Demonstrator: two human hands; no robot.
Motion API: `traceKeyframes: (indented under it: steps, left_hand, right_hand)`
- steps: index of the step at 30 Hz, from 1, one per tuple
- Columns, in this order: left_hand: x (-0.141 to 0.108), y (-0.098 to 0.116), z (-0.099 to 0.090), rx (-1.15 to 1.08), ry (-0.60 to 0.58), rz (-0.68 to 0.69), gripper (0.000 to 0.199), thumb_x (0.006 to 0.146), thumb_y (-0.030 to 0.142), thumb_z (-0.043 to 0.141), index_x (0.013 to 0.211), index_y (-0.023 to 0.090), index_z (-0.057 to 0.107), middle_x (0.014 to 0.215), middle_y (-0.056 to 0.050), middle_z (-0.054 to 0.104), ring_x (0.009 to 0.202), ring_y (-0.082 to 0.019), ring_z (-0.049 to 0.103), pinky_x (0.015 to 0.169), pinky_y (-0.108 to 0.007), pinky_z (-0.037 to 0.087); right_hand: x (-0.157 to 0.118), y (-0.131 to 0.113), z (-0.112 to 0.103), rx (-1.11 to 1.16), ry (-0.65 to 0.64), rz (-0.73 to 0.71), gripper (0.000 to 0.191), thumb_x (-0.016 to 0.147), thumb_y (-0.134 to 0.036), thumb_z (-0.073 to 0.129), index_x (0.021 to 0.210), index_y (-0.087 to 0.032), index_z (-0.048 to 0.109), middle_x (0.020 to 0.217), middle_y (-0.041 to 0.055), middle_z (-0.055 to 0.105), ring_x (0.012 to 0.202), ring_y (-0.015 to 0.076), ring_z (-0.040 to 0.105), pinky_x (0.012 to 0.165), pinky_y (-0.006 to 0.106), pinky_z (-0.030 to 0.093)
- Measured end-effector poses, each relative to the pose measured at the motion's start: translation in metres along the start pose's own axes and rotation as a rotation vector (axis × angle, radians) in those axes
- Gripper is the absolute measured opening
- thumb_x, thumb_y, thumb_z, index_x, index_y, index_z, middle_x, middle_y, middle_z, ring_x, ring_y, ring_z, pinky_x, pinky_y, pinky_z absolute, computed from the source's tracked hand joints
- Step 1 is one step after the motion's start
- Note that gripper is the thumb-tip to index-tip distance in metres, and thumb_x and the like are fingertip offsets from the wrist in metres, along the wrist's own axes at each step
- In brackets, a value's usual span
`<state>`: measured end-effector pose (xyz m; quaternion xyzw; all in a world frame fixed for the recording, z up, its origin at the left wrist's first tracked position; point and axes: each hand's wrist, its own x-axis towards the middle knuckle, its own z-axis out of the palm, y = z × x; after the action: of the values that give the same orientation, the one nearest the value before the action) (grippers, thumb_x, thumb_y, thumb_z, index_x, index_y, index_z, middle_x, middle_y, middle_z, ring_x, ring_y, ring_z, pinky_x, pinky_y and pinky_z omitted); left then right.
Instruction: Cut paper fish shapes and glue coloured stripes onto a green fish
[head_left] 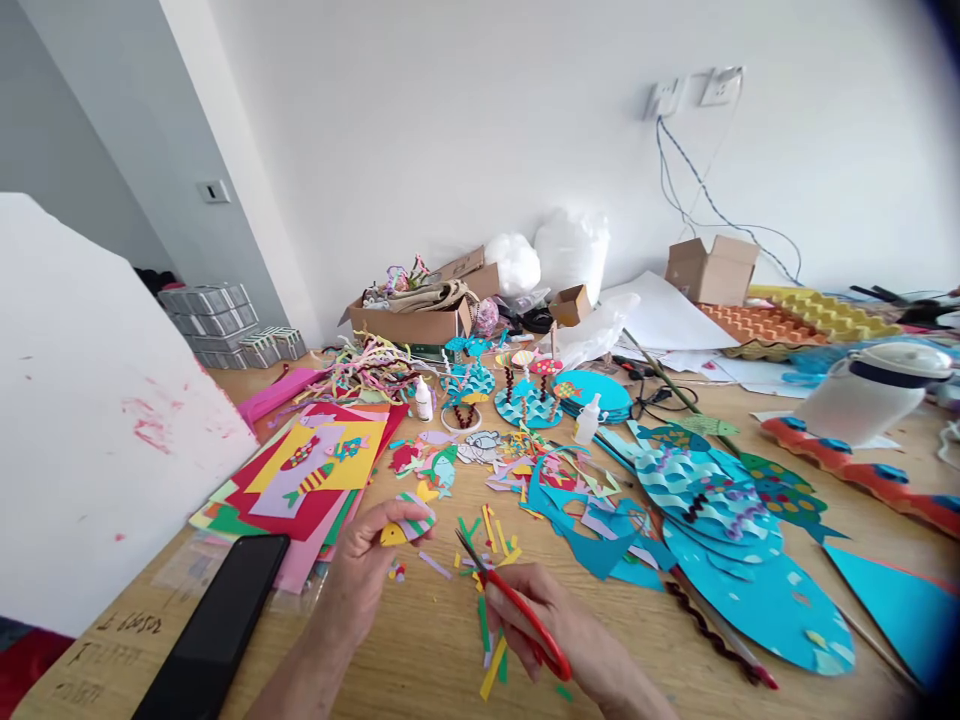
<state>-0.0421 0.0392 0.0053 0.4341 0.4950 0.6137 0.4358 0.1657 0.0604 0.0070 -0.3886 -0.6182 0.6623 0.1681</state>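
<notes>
My left hand (365, 545) pinches a small paper fish (409, 520) with a yellow head and a striped lilac and green body. In my right hand (536, 610) is a pair of scissors with red handles (534, 618); the dark blades point up and left, apart from the fish. Thin yellow and green paper strips (491, 680) lie on the wooden table (420, 650) around and below the scissors. Just beyond the fish are an orange-yellow paper piece and a green and blue paper fish (442, 466).
A black phone (214, 625) and stacked coloured paper (255, 490) lie at left. Glue bottles (424, 400), blue paper scraps (600, 550) and blue discs (757, 590) cover the middle and right. Behind stands a cardboard box (409, 322).
</notes>
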Motion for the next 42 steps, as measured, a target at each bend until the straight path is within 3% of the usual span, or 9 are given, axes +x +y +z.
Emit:
traceKeyframes:
  steps: [6, 11, 15, 20, 25, 27, 33, 37, 42]
  left_hand:
    - [-0.001, 0.011, 0.009, 0.072, -0.037, -0.056, 0.019, 0.071, 0.016, 0.057, 0.087, 0.02, 0.066, 0.08, -0.002, 0.068, 0.072, -0.016, 0.06, 0.069, -0.026, 0.047]
    - [-0.011, 0.027, 0.012, 0.132, -0.347, -0.17, 0.044, 0.066, 0.014, 0.055, 0.107, 0.026, 0.063, 0.109, -0.004, 0.063, 0.091, -0.021, 0.058, 0.08, -0.032, 0.046]
    - [-0.017, 0.033, 0.007, 0.242, -0.504, -0.204, 0.033, 0.079, 0.031, 0.05, 0.109, 0.027, 0.063, 0.118, -0.005, 0.059, 0.106, -0.024, 0.052, 0.086, -0.033, 0.042]
    - [-0.015, 0.021, -0.002, 0.289, -0.376, -0.255, 0.02, 0.07, 0.036, 0.063, 0.081, 0.021, 0.07, 0.077, -0.004, 0.066, 0.065, -0.016, 0.058, 0.063, -0.027, 0.047]
    - [-0.011, 0.025, -0.028, 0.408, -0.23, -0.203, 0.047, 0.068, 0.025, 0.061, 0.115, 0.027, 0.057, 0.072, 0.0, 0.063, 0.06, -0.014, 0.056, 0.058, -0.024, 0.046]
    - [-0.002, 0.035, -0.047, 0.551, -0.194, -0.144, 0.048, 0.067, 0.026, 0.059, 0.115, 0.026, 0.056, 0.063, 0.003, 0.062, 0.058, -0.015, 0.056, 0.056, -0.023, 0.045]
    - [0.054, 0.064, -0.112, 1.322, -0.071, -0.101, 0.032, 0.074, 0.032, 0.042, 0.098, 0.021, 0.06, 0.067, 0.002, 0.064, 0.062, -0.018, 0.061, 0.055, -0.023, 0.043]
    - [0.093, 0.066, -0.141, 1.474, 0.033, -0.134, 0.032, 0.075, 0.023, 0.038, 0.101, 0.016, 0.056, 0.058, 0.0, 0.062, 0.061, -0.022, 0.062, 0.054, -0.026, 0.039]
    - [0.125, 0.05, -0.16, 1.606, 0.084, -0.137, 0.026, 0.078, 0.02, 0.044, 0.102, 0.014, 0.053, 0.076, -0.005, 0.064, 0.076, -0.025, 0.061, 0.063, -0.031, 0.042]
  right_hand:
    - [-0.001, 0.004, 0.001, 0.154, -0.088, -0.125, 0.048, 0.077, -0.062, 0.045, 0.067, -0.016, 0.054, 0.038, -0.0072, 0.04, 0.033, 0.0064, 0.032, 0.04, 0.02, 0.024]
    - [0.002, 0.003, 0.002, 0.353, 0.165, -0.296, 0.042, 0.08, -0.056, 0.046, 0.071, -0.016, 0.052, 0.041, -0.0064, 0.041, 0.04, 0.0082, 0.032, 0.047, 0.023, 0.026]
    - [0.004, 0.001, 0.004, 0.398, 0.272, -0.348, 0.038, 0.081, -0.053, 0.048, 0.072, -0.016, 0.051, 0.044, -0.0054, 0.043, 0.045, 0.0094, 0.035, 0.051, 0.023, 0.028]
    - [0.007, 0.005, 0.008, 0.36, 0.252, -0.31, 0.038, 0.083, -0.052, 0.046, 0.07, -0.016, 0.051, 0.043, -0.0052, 0.042, 0.044, 0.0093, 0.034, 0.05, 0.023, 0.028]
    - [0.008, 0.006, 0.01, 0.288, 0.226, -0.251, 0.041, 0.08, -0.057, 0.046, 0.068, -0.018, 0.049, 0.042, -0.0057, 0.042, 0.043, 0.0097, 0.034, 0.049, 0.024, 0.027]
    - [0.007, 0.004, 0.011, 0.262, 0.234, -0.242, 0.042, 0.079, -0.059, 0.045, 0.066, -0.019, 0.047, 0.042, -0.0053, 0.043, 0.043, 0.0098, 0.035, 0.047, 0.024, 0.027]
    - [0.007, 0.003, 0.011, 0.209, 0.216, -0.222, 0.044, 0.079, -0.06, 0.045, 0.061, -0.019, 0.042, 0.044, -0.0051, 0.043, 0.043, 0.009, 0.036, 0.046, 0.023, 0.026]
    - [0.01, 0.005, 0.011, 0.194, 0.209, -0.177, 0.046, 0.074, -0.064, 0.046, 0.063, -0.02, 0.043, 0.04, -0.0066, 0.041, 0.04, 0.0089, 0.034, 0.044, 0.023, 0.027]
    - [0.011, 0.005, 0.01, 0.173, 0.241, -0.172, 0.047, 0.075, -0.063, 0.047, 0.058, -0.02, 0.041, 0.041, -0.0055, 0.042, 0.041, 0.0089, 0.035, 0.044, 0.023, 0.027]
